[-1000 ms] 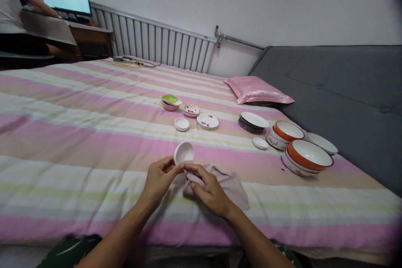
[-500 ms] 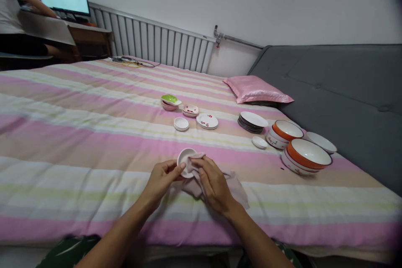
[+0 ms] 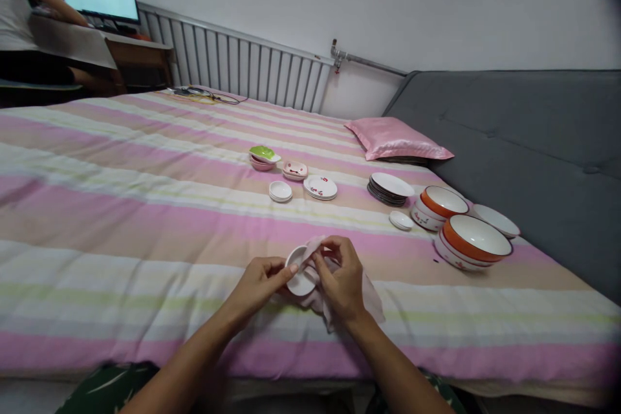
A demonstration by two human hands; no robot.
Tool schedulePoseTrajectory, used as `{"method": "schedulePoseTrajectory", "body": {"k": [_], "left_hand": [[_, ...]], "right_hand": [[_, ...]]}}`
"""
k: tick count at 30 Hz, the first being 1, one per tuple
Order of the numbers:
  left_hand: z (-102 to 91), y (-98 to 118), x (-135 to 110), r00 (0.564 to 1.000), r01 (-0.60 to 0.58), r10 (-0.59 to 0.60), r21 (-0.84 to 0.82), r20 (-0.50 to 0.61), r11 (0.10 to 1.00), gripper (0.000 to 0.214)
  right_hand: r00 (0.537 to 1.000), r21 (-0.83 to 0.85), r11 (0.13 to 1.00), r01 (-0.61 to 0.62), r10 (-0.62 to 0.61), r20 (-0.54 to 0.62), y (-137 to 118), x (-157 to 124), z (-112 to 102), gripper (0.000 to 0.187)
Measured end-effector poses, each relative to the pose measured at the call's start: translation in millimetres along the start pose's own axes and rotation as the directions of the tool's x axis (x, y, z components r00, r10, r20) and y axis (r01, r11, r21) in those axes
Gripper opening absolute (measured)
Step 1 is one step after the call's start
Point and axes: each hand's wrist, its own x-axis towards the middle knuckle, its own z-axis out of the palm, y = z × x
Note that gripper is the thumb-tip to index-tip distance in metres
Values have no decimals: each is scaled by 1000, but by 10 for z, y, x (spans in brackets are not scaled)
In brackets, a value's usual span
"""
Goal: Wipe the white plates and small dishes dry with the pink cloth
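Note:
A small white dish (image 3: pixel 299 282) is held above the near part of the striped bedspread, its hollow side facing me. My left hand (image 3: pixel 262 281) grips its left rim, thumb on the inner face. Pinched in my right hand (image 3: pixel 342 272) is a pale pink cloth (image 3: pixel 371 297), folded over the dish's right rim and hanging down behind and below it. Beyond my hands sit a small stack of white dishes (image 3: pixel 280 191) and a stack of small plates with red designs (image 3: pixel 321 187).
Farther off are a green leaf-shaped dish (image 3: pixel 263 154) on a pink one and a pink face-patterned dish (image 3: pixel 295 170). To the right stand stacked plates (image 3: pixel 391 186), small white dishes (image 3: pixel 401 220) and orange-rimmed bowls (image 3: pixel 478 239). A pink pillow (image 3: pixel 398 137) lies behind; a person (image 3: pixel 19 19) sits far left.
The white dish has moved slightly right and toward me, along with my left hand. My right hand has shifted from inside the dish to its right rim, bunching the cloth there.

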Motion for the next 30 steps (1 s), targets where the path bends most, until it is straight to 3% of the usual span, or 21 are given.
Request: {"method": "schedulePoseTrajectory", "body": {"k": [5,11,21,30], "left_hand": [[-21,-53,14,999,-11,9,62,43,998,32],[-21,-67,19,998,-11,5,93,62,996,33],[-20,-62,11,997,13,-26,166,73,986,38],[-32,-50,14,999,-41,38,166,21,985,37]], "right_hand": [[998,-8,1000,20,-19,55,-1,2,-34,1],[979,-17,998,60,-55,195,-8,-14,-25,15],[894,19,978,209,-199,401,29,-20,-19,26],[924,-17,999,45,-36,382,4,0,-32,21]]}}
